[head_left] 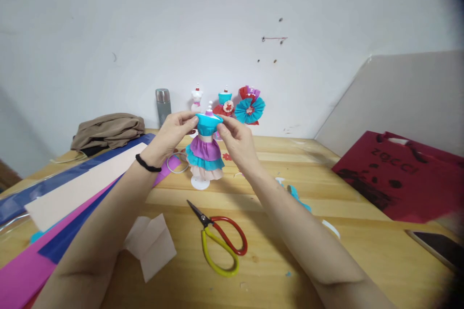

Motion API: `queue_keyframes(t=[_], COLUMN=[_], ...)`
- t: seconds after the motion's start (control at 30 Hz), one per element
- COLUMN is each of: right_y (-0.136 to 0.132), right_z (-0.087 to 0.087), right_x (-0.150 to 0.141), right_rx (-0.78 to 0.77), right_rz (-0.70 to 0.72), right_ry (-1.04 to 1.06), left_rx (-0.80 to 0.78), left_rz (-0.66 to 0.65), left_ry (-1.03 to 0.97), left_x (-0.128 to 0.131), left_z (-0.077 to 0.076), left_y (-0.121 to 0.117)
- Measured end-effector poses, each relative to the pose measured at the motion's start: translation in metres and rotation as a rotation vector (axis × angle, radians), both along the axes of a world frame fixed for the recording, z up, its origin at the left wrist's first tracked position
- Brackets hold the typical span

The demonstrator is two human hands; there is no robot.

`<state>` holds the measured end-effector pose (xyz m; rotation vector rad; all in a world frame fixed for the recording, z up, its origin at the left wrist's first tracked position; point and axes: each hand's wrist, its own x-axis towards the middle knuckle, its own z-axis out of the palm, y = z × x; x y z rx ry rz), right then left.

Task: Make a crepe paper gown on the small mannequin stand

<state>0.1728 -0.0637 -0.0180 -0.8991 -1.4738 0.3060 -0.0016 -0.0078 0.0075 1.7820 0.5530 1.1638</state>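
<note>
Left hand [175, 130] and right hand [237, 139] pinch teal bodice [208, 125]; skirt [205, 159] ruffled (purple, teal, peach).

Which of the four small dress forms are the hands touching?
The front dress form, with its tiered purple, turquoise and pale skirt: the left hand and right hand hold its turquoise top. The other three stand behind, near the wall.

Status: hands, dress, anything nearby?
Left hand, right hand holding dress by its blue top. Skirt tiered: purple, blue, pale. Scissors nearer camera, apart from dress.
</note>
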Motion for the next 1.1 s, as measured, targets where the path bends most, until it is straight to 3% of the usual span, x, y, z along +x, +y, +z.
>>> queue_keyframes(t=[0.23, 0.5, 1.1], right_y=[0.001, -0.003, -0.003], right_z=[-0.002, 0.002, 0.006], right_x=[-0.003, -0.002, 0.005], right_rx=[0.0, -0.016, 0.032], right_rz=[0.025, 0.031, -0.026], right_ry=[0.038, -0.021, 0.047], left_rx=[0.035, 0.02, 0.089], left_rz=[0.098, 0.024, 0.107], left_ry=[-0.07, -0.062, -0.04], left_x=[0.0, 0.001, -0.003], left_z=[0.002, 0.005, 0.008], left_y=[-0.006, -0.01, -0.011])
